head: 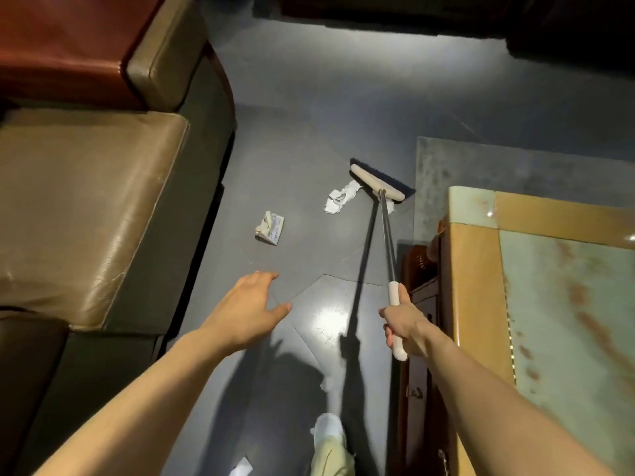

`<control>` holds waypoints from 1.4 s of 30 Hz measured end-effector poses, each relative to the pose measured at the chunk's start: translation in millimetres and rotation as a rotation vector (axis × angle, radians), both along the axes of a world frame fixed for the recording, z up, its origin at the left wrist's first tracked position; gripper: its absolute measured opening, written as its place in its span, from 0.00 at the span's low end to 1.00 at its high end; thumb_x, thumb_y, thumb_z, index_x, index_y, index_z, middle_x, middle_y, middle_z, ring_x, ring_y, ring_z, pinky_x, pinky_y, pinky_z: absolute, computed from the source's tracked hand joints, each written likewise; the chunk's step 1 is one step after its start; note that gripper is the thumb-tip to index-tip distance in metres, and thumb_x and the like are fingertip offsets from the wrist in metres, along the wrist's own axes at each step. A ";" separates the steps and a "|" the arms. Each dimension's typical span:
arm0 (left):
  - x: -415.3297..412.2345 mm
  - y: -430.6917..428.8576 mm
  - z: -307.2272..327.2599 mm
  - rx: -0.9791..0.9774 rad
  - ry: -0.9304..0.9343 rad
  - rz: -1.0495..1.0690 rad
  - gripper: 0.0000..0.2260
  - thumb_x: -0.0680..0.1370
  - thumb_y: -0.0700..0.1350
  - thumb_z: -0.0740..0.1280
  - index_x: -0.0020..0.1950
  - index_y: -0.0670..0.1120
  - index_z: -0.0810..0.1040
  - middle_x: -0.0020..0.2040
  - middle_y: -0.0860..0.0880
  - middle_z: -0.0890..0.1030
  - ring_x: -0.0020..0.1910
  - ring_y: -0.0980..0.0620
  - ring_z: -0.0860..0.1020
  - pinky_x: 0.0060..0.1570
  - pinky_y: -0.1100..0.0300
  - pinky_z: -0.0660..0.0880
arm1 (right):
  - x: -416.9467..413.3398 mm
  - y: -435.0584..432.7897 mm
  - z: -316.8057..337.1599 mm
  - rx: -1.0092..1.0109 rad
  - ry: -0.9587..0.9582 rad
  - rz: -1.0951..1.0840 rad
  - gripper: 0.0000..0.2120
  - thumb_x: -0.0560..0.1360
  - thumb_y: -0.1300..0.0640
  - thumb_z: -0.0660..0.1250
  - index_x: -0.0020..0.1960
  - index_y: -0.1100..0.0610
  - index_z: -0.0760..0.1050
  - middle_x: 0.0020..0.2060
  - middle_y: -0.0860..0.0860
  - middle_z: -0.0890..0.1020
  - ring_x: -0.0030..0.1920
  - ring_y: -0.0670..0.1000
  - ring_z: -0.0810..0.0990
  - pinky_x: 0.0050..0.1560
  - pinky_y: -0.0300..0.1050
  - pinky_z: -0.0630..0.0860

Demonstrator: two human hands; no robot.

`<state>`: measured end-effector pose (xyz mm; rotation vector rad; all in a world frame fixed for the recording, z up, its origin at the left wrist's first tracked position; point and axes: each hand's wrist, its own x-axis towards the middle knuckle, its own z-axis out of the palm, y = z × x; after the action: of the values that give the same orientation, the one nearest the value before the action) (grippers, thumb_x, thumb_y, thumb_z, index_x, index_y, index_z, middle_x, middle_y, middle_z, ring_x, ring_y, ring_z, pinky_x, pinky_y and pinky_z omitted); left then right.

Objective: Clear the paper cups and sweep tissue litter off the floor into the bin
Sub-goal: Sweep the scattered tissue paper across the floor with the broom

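Grey, glossy floor tiles [309,108] fill the middle of the view, hemmed in at nine o'clock by a brown leather sofa with broad padded cushions [86,201] and at three o'clock by a low table with a pale green stone top framed in tan wood [549,286], so that only a narrow aisle is left for sweeping. A long broom with a metal shaft, cream plastic head and dark bristles [376,182] is reached out toward one o'clock, its head set down just behind a torn strip of white tissue [338,199], apparently so that the litter can be drawn back along the aisle. The right hand [405,321] is closed around the broom's white grip at four o'clock. The left hand [247,310] is held free above the floor at seven o'clock, fingers spread and clamped on nothing, probably for balance. A crumpled tissue packet with printed wrapper [269,228] lies apart at ten o'clock of the hands, and a small white scrap [242,468] lies near the foot at six o'clock. No bin and no paper cups are in view, so their contents cannot be told.
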<state>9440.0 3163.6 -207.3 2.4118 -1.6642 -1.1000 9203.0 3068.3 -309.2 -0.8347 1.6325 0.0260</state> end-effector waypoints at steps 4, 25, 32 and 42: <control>-3.7 49.4 -4.5 0.011 0.002 -0.007 0.29 0.79 0.55 0.61 0.76 0.46 0.57 0.75 0.48 0.62 0.74 0.50 0.58 0.71 0.57 0.56 | -7.3 53.8 5.7 0.007 0.015 0.033 0.36 0.77 0.66 0.55 0.76 0.37 0.48 0.36 0.56 0.73 0.28 0.49 0.69 0.25 0.39 0.71; -47.8 298.3 3.2 0.071 0.090 -0.055 0.29 0.79 0.54 0.61 0.76 0.45 0.56 0.75 0.47 0.61 0.74 0.48 0.59 0.71 0.55 0.57 | -31.5 371.4 80.4 -0.172 -0.106 -0.044 0.33 0.78 0.59 0.66 0.76 0.41 0.55 0.32 0.55 0.73 0.27 0.49 0.67 0.24 0.41 0.69; -23.3 279.2 -14.5 0.028 0.076 0.045 0.28 0.79 0.54 0.61 0.76 0.46 0.56 0.75 0.48 0.61 0.74 0.50 0.58 0.71 0.58 0.56 | 14.7 245.7 67.5 -0.279 -0.091 0.015 0.29 0.80 0.58 0.63 0.76 0.46 0.56 0.31 0.52 0.70 0.26 0.48 0.65 0.20 0.39 0.66; 20.6 278.0 -53.4 0.020 0.032 0.137 0.29 0.79 0.54 0.62 0.76 0.46 0.57 0.75 0.49 0.62 0.74 0.51 0.58 0.72 0.58 0.56 | 82.0 163.4 24.3 -0.173 -0.063 0.206 0.17 0.82 0.55 0.57 0.71 0.51 0.65 0.33 0.51 0.64 0.29 0.46 0.61 0.23 0.34 0.60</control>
<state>9460.5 3441.6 -260.7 2.4632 -1.4611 -1.1341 9285.0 3231.7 -284.9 -1.1243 1.4995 0.0031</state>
